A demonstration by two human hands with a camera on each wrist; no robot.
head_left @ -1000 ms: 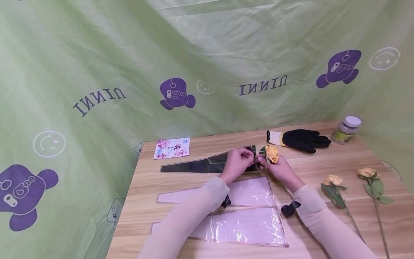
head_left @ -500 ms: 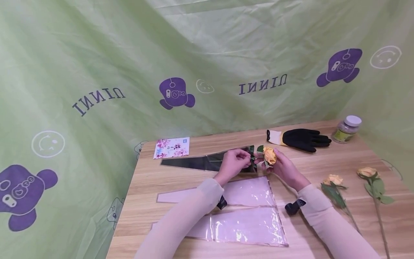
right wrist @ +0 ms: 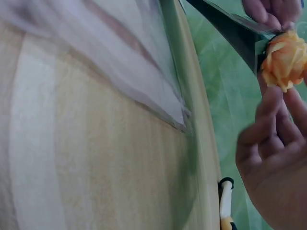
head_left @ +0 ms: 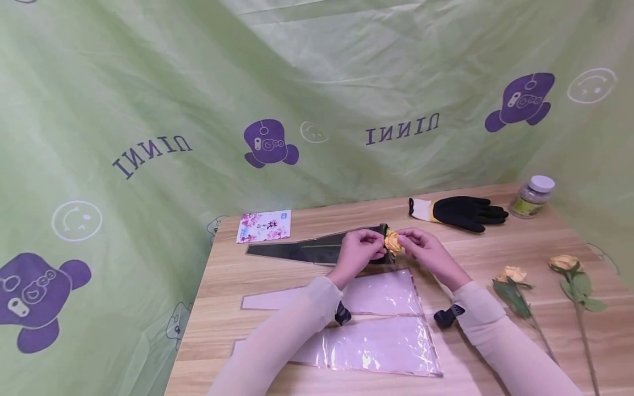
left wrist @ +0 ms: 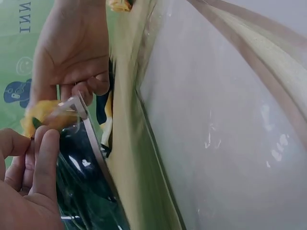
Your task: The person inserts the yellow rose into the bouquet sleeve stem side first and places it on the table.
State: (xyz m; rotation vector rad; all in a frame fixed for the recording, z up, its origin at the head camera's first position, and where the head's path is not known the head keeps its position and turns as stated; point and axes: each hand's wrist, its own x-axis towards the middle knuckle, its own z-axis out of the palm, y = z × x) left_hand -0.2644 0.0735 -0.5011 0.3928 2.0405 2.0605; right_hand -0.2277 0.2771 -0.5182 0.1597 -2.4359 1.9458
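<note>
A yellow-orange rose [head_left: 393, 242] sits at the wide mouth of a tapered black flower sleeve [head_left: 307, 251] with a clear plastic front. My right hand [head_left: 430, 254] pinches the rose's head from the right, fingertips on its petals. Across from it, my left hand [head_left: 360, 250] pinches the sleeve's mouth edge close beside the bloom. In the left wrist view the rose [left wrist: 45, 115] partly shows behind the clear film, a green leaf at the left fingertips. The right wrist view shows the rose [right wrist: 287, 60] between both hands. Its stem is hidden inside the sleeve.
Two pale pink sleeves [head_left: 376, 346] lie nearer on the wooden table. To the right lie two more roses [head_left: 513, 274] with long stems. A black work glove [head_left: 465, 213], a lidded jar [head_left: 533, 197] and a flower-printed packet [head_left: 264, 226] lie along the back edge, before a green curtain [head_left: 317, 66].
The rose has moved left, up against the sleeve's mouth, and turned to face the camera. My right hand has shifted from beneath the bloom to its right side. My left hand stays by the mouth.
</note>
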